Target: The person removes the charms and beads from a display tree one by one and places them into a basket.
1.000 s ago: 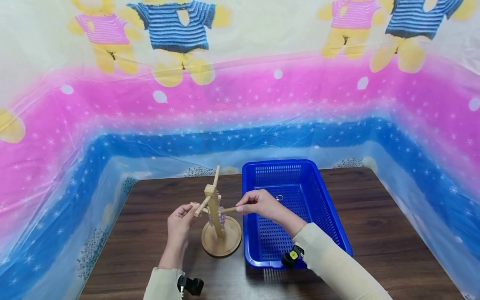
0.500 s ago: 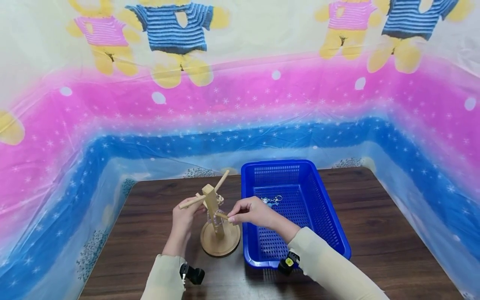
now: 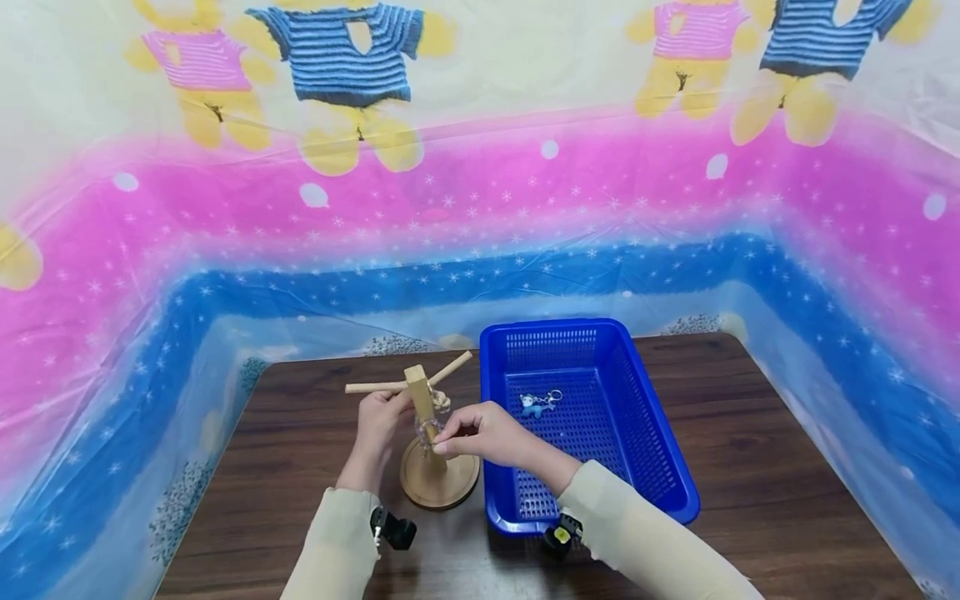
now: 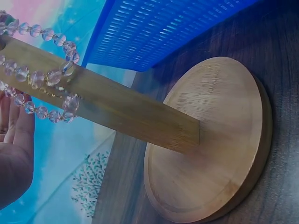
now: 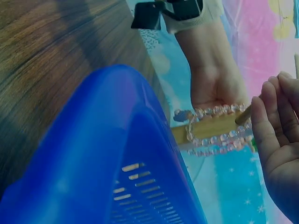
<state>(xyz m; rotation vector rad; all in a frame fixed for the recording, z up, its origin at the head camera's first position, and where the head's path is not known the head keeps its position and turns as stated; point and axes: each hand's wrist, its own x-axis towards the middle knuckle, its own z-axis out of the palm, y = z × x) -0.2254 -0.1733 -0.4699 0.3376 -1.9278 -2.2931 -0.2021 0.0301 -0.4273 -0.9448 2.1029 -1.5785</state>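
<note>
A wooden jewelry stand (image 3: 425, 408) with several pegs stands on a round base (image 4: 210, 154). Pinkish clear bead bracelets (image 4: 69, 103) hang about its post, and a small beige item (image 3: 440, 400) hangs higher, behind the right side. My left hand (image 3: 377, 421) grips the stand from the left, just under a peg; the post hides some of its fingertips. From the right, my right hand (image 3: 483, 433) pinches a short peg (image 5: 244, 115) between thumb and fingers, close to the beads.
Right of the stand, a blue perforated basket (image 3: 656, 417) holds a blue-and-white figure keychain (image 3: 536, 405) with a metal ring. Both stand on a dark wood table (image 3: 300, 467). A printed cloth (image 3: 495, 275) surrounds its back and sides.
The stand has turned, its upper pegs swinging round to the left and right. My right hand has moved left and slightly down, uncovering the keychain. My left hand has moved right, nearer the post.
</note>
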